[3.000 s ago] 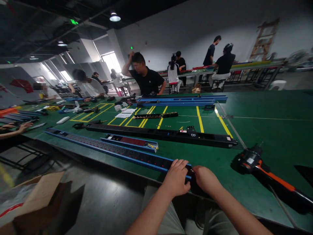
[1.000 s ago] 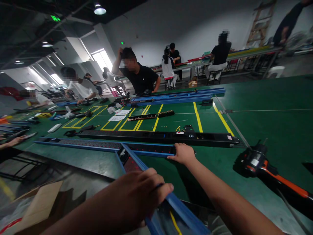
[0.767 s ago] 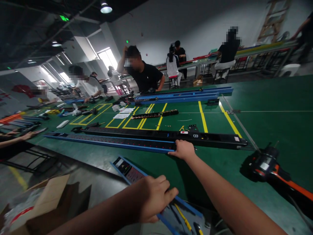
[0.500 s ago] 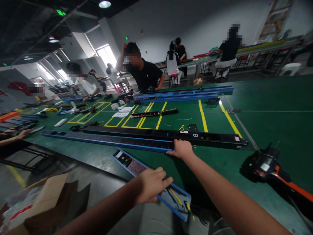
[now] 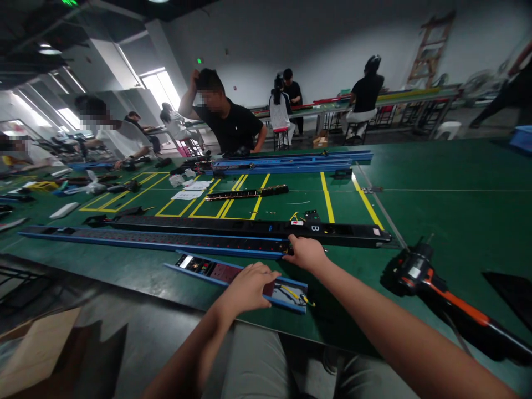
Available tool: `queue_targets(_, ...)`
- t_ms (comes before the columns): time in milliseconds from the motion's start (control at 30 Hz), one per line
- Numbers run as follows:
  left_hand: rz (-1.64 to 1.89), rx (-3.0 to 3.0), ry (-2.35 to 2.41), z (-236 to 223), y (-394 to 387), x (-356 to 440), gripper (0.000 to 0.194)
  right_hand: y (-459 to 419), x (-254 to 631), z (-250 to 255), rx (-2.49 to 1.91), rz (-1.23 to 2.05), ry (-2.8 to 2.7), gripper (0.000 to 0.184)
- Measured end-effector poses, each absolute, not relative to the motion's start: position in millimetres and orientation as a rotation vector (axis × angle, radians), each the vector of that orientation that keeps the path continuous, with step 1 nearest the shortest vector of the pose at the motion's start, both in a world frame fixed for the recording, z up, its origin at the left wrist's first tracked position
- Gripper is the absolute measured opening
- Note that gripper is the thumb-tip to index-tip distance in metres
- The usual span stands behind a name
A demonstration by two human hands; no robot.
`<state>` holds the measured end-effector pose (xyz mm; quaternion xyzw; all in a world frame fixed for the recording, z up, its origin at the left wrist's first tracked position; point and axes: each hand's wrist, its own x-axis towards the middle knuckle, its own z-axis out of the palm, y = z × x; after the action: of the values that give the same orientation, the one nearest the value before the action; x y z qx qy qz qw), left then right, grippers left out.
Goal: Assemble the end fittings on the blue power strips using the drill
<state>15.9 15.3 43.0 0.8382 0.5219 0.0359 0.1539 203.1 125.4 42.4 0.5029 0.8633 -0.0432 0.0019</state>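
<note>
A short blue socket strip [image 5: 208, 270] with loose yellow wires at its right end lies on the green table [image 5: 436, 194] near its front edge. My left hand [image 5: 248, 287] rests on top of it, fingers curled over its middle. Behind it runs a long blue power strip [image 5: 158, 241]. My right hand [image 5: 306, 253] grips the right end of that long strip, fingers closed on it. A long black strip [image 5: 249, 226] lies just beyond, parallel to it.
An orange and black power screwdriver [image 5: 432, 282] lies at the right. More blue rails [image 5: 286, 162] and a dark bar [image 5: 249, 193] sit farther back between yellow lines. Several people sit at the tables. A cardboard box [image 5: 37, 349] stands on the floor at lower left.
My left hand has brought the short blue strip down flat onto the table. My right hand pushed the long blue strip away from the front edge, up beside the black one, and stays on its end.
</note>
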Motion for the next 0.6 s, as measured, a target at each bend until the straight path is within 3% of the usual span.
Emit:
queue_targets(467, 0.245, 2.295, 1.6, 25, 23, 9, 0.083, 128, 186, 33, 1.569, -0.141, 2.765, 0.04)
queue_targets(600, 0.39, 2.254, 1.552, 29, 22, -1, 0.072, 127, 196, 38, 1.635, -0.153, 2.76, 0.046)
